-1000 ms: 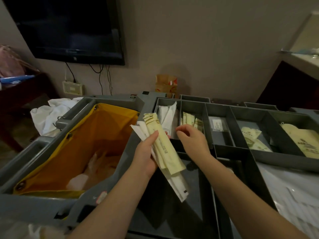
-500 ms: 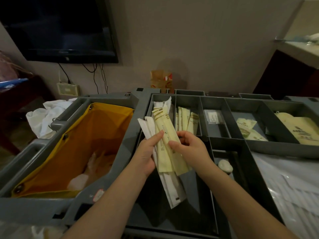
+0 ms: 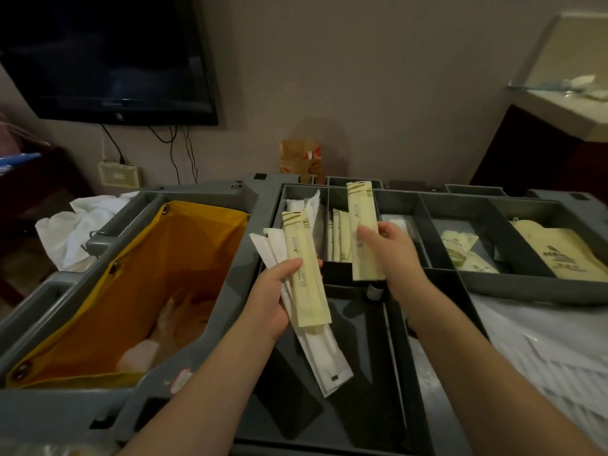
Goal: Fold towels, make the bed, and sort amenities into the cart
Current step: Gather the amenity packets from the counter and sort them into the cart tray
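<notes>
Over the middle of the grey cart (image 3: 204, 205), two bare hands, both holding long thin packets; left hand (image 3: 273, 301) curled round a bunch, with a top cream packet (image 3: 307, 274) in front and loose white packets (image 3: 324, 357) under it, fanned out and tilted; right hand (image 3: 391, 255) gripping a single cream packet (image 3: 362, 232), upright, thumb on its front, just above the cart's second back box; hands near each other but not touching; in that second back box, stored cream packets (image 3: 339, 238) standing on end; in the cart's first back box, one step to the left, stored white packets (image 3: 304, 205); further right in the cart, small cream pouches (image 3: 460, 250), then a big cream bag (image 3: 559, 255) in the last box; in the left half of the cart, a deep yellow sack (image 3: 184, 258), open at the top, something pale at the bottom, too dim to tell what; past the cart's far left corner, a heap of white cloth (image 3: 82, 222); on the wall behind the cart, a dark TV (image 3: 108, 54).
</notes>
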Tool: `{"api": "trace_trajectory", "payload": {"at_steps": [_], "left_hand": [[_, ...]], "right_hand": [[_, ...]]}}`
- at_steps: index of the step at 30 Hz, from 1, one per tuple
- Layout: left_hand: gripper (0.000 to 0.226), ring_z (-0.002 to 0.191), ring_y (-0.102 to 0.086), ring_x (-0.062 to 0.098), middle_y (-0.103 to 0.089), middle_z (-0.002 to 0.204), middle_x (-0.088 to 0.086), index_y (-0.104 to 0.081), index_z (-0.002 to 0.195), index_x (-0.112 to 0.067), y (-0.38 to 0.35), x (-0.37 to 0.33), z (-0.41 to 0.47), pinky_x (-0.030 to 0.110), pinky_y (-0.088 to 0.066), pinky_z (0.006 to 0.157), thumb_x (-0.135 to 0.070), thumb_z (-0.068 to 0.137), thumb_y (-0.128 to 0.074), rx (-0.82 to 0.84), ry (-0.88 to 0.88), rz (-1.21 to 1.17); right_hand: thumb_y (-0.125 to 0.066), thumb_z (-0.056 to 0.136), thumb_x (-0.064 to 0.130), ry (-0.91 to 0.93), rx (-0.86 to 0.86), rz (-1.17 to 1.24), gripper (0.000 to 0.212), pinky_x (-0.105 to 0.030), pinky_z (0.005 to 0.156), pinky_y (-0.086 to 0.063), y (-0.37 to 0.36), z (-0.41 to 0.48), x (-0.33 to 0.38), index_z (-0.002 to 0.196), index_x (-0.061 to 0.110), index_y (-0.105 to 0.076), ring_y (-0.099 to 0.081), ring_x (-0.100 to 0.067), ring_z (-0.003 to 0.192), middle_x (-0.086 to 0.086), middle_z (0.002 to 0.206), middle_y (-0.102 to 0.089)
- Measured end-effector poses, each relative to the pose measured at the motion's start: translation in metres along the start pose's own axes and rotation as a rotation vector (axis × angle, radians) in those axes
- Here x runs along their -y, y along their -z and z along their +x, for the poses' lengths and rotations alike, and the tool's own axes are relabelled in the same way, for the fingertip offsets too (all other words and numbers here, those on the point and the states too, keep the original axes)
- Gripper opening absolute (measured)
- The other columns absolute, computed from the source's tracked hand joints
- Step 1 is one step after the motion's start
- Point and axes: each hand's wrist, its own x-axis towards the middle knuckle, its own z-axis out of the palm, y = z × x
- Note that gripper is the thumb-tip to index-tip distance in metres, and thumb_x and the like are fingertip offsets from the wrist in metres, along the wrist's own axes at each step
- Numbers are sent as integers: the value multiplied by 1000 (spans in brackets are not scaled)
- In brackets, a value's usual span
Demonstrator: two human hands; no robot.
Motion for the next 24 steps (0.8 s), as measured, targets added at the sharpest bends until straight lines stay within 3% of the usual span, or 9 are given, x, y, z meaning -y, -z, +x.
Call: {"api": "trace_trajectory", "payload": {"at_steps": [3,6,7,9,13,15,18,24], "left_hand": [[19,91,-64,27,-70,93,12,-59,105,-14,-2,0,-1,42,-52,72,-4,90,-54,-52,7,8],[15,89,-63,27,-66,95,12,-61,100,-14,-1,0,-2,43,-52,72,-3,89,-57,-90,13,-6],[15,88,-64,27,-66,95,12,-61,98,-13,-1,-1,-2,43,-53,72,-3,89,-57,-88,14,-15],[14,88,-64,27,-67,94,12,-61,99,-13,-2,-1,-1,43,-53,74,-3,89,-57,-76,10,-22],[23,81,-68,23,-69,92,11,-60,112,-8,-6,3,-2,36,-57,63,-3,90,-57,-36,-5,40],[30,76,-71,22,-71,93,12,-59,119,-5,-7,6,-3,32,-58,58,-2,90,-56,6,-3,64],[36,81,-72,24,-72,98,14,-58,124,-5,-7,9,-2,34,-59,61,-2,88,-58,28,-1,78],[39,89,-70,27,-70,105,17,-58,124,-4,-7,9,-2,38,-60,69,-3,85,-60,43,19,95]], "right_hand": [[-54,95,33,3,3,-138,50,-27,66,-50,6,31,18,140,20,-36,-58,-16,97,-4,130,-53],[-55,95,32,80,-70,-356,62,-33,88,-46,8,39,17,148,19,-25,-50,-22,121,-6,145,-40],[-56,94,30,116,-89,-368,61,-33,90,-46,8,33,11,147,20,-26,-50,-20,121,-5,143,-41],[-54,95,28,210,-84,-358,48,-23,78,-48,8,14,-3,140,22,-37,-56,-11,105,1,126,-53],[-50,96,29,279,110,-343,15,-15,69,-44,-5,-24,-23,110,28,-56,-59,-4,89,12,95,-60],[-53,94,32,272,199,-318,10,-15,67,-48,-13,-36,-25,105,33,-55,-61,-1,85,13,93,-61],[-58,91,34,221,258,-225,21,-15,67,-51,-21,-46,-29,112,33,-55,-61,3,89,15,100,-63],[-60,91,25,136,220,-77,2,-18,69,-51,-18,-43,-31,91,27,-59,-64,-2,87,8,95,-66]]}}
